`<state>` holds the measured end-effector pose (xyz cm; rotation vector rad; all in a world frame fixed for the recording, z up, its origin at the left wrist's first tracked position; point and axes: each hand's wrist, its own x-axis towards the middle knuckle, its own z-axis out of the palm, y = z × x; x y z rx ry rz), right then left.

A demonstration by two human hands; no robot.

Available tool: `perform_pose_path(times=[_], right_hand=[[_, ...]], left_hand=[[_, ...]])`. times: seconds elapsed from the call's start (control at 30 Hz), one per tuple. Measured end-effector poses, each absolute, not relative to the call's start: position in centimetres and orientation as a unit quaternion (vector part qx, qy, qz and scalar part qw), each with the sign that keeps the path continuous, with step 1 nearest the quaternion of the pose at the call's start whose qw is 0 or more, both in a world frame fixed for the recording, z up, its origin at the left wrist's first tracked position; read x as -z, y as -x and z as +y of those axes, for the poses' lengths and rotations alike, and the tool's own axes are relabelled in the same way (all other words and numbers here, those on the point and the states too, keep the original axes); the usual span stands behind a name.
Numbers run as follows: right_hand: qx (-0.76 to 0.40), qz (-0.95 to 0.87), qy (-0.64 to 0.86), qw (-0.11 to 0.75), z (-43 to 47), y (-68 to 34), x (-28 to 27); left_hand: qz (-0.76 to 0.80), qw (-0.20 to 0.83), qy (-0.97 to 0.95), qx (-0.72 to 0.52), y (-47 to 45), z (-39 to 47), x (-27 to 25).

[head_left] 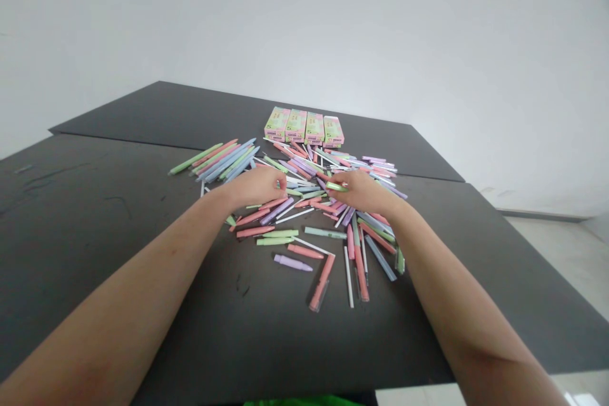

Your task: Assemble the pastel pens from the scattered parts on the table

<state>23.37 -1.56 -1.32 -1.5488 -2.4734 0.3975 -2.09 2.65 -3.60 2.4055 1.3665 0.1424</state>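
Observation:
My right hand (358, 190) is closed around a light green pen part (337, 187), which sticks out to the left between the fingers. Across from it, my left hand (259, 186) has its fingers curled together over the pile; a bit of green shows at the fingertips, but I cannot make out what they hold. Beneath and around both hands lies a loose heap of pen parts in red, green, purple and blue, with thin white refills (295, 216) among them. Closer to me lie a purple pen piece (292, 262) and a red barrel with a clear cap (322, 283).
Several pink and green boxes (295, 125) stand in a row behind the heap. To the left is a bundle of assembled-looking pens (223, 160), lying side by side. Everything rests on dark tables (228, 330) pushed together, with a pale wall (285, 25) behind.

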Motion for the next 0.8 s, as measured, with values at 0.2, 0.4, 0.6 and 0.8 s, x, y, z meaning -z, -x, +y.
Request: perform_pose_path(times=[0.2, 0.4, 0.6, 0.8], right_hand=[[-0.155, -0.829, 0.519, 0.142, -1.5, -22.6, 1.6], [-0.219, -0.812, 0.51, 0.18, -0.7, -21.1, 2.4], [-0.234, -0.819, 0.5, 0.156, 0.2, -19.0, 2.6], [-0.182, -0.859, 0.449, 0.168, 2.2, -17.0, 3.6]], left_hand=[[0.486, 0.201, -0.839, -0.142, 2.5, 3.1, 3.5], [0.483, 0.488, -0.671, -0.28, 3.1, 3.3, 3.4], [0.419, 0.665, -0.524, -0.329, 3.6, 3.6, 3.8], [0.415, 0.676, -0.517, -0.321, 3.9, 3.8, 4.0]])
